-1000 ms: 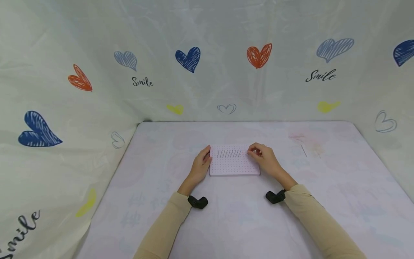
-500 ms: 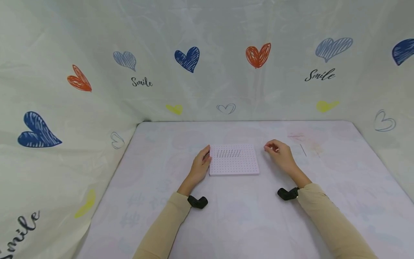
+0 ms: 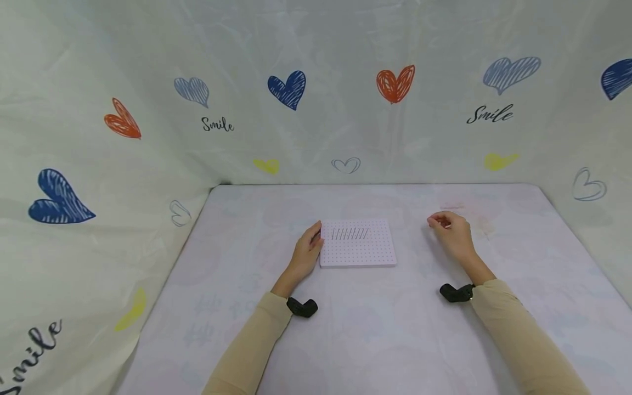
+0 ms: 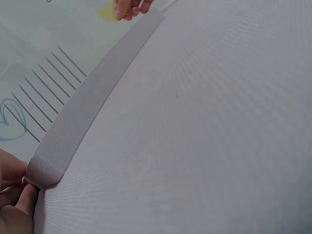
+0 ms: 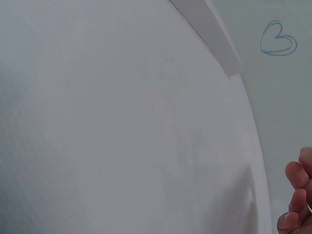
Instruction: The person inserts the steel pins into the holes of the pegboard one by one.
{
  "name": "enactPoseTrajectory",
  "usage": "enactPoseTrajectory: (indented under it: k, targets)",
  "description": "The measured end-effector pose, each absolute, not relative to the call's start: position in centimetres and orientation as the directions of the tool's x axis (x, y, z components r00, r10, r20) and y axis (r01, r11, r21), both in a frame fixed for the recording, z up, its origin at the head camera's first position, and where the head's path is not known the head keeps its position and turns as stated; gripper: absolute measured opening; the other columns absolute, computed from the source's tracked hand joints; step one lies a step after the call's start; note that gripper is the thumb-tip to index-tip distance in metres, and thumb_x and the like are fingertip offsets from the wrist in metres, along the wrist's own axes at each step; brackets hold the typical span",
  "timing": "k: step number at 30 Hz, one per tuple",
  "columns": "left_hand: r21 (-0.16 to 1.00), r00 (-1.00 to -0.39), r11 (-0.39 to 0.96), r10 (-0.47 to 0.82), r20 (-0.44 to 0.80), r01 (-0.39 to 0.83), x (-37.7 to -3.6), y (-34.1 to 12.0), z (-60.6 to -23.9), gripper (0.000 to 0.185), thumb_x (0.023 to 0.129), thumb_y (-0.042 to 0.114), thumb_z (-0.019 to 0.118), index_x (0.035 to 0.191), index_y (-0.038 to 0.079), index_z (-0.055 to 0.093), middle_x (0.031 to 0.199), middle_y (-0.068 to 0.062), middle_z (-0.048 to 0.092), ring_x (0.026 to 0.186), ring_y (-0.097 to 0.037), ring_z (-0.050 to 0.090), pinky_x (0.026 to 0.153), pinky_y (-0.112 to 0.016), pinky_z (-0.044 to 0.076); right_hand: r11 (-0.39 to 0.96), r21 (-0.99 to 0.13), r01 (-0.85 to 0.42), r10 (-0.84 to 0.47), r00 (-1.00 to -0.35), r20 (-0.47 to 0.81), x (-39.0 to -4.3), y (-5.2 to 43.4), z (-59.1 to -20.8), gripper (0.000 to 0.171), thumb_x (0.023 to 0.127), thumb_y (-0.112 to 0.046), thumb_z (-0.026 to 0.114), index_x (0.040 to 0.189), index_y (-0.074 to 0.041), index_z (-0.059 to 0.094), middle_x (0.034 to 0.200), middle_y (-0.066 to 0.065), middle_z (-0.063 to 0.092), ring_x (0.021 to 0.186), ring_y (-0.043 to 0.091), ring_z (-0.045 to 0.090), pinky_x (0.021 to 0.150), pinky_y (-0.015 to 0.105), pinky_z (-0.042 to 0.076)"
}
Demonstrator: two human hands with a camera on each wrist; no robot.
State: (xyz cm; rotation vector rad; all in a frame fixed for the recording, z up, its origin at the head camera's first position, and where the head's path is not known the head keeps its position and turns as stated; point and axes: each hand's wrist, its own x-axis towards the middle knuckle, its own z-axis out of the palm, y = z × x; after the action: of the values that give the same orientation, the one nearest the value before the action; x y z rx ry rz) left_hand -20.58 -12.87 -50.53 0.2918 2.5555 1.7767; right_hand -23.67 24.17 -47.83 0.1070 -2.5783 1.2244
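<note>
A white pegboard (image 3: 357,253) full of small holes lies on the table. Several thin dark sticks (image 3: 350,234) stand in a row near its back left; the left wrist view shows these sticks (image 4: 72,61) rising from the board (image 4: 92,105). My left hand (image 3: 303,253) holds the board's left edge, the thumb and fingers (image 4: 12,168) at its corner. To the right of the board and apart from it, my right hand (image 3: 455,237) hovers with loosely bent fingers. Nothing shows between its fingers (image 5: 296,174) in the right wrist view.
The pale table (image 3: 375,323) reaches back to a hanging white sheet (image 3: 340,126) printed with hearts and words. Faint reddish marks (image 3: 481,222) colour the tabletop beyond my right hand. A black wrist device (image 3: 456,293) sits at each sleeve cuff.
My right hand has left the board's right side and moved right, now covering the spot where a loose dark stick lay. My left hand and the board stay in place.
</note>
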Motion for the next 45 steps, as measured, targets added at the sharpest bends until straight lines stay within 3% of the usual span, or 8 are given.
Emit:
enactPoseTrajectory:
  k: [7,15,25,45]
  targets:
    - [0.932,-0.982,0.332,0.165,0.097,0.147,-20.7,-12.9,-50.7,0.052,0.105,0.0,0.045,0.153,-0.006,0.028,0.159,-0.019,0.029,0.144,-0.028,0.033,0.116,-0.033,0.032,0.647,-0.756,-0.099,0.152,-0.955,0.255,-23.8,26.1,-48.0,0.023,0.097,-0.015,0.066,0.101,0.007,0.071,0.084,0.018,0.069,0.068,-0.003,0.05,0.055,0.011,0.041]
    - [0.933,-0.982,0.328,0.165,0.096,0.147,-20.8,-12.9,-50.8,0.052,0.104,-0.001,0.046,0.153,-0.007,0.029,0.159,-0.02,0.029,0.143,-0.029,0.034,0.115,-0.032,0.033,0.627,-0.778,0.041,0.275,-0.946,0.172,-23.9,27.8,-48.2,0.03,0.098,-0.019,0.064,0.107,0.008,0.07,0.085,0.012,0.067,0.064,-0.003,0.051,0.052,0.011,0.043]
    - [0.93,-0.983,0.339,0.158,0.091,0.14,-20.7,-12.9,-50.7,0.051,0.104,-0.001,0.046,0.152,-0.006,0.03,0.158,-0.02,0.03,0.143,-0.028,0.035,0.115,-0.031,0.033,0.591,-0.796,0.128,0.415,-0.895,0.164,-23.8,28.8,-48.7,0.028,0.095,-0.018,0.07,0.104,0.009,0.072,0.066,-0.016,0.054,0.06,-0.007,0.045,0.051,0.01,0.038]
    - [0.93,-0.983,0.337,0.155,0.099,0.147,-20.7,-12.9,-50.6,0.051,0.104,0.0,0.046,0.153,-0.006,0.03,0.158,-0.02,0.03,0.143,-0.028,0.035,0.116,-0.032,0.033,0.607,-0.769,0.2,0.464,-0.875,0.138,-23.4,29.4,-49.4,0.028,0.095,-0.016,0.068,0.103,0.011,0.072,0.067,-0.002,0.059,0.058,0.0,0.044,0.05,0.014,0.036]
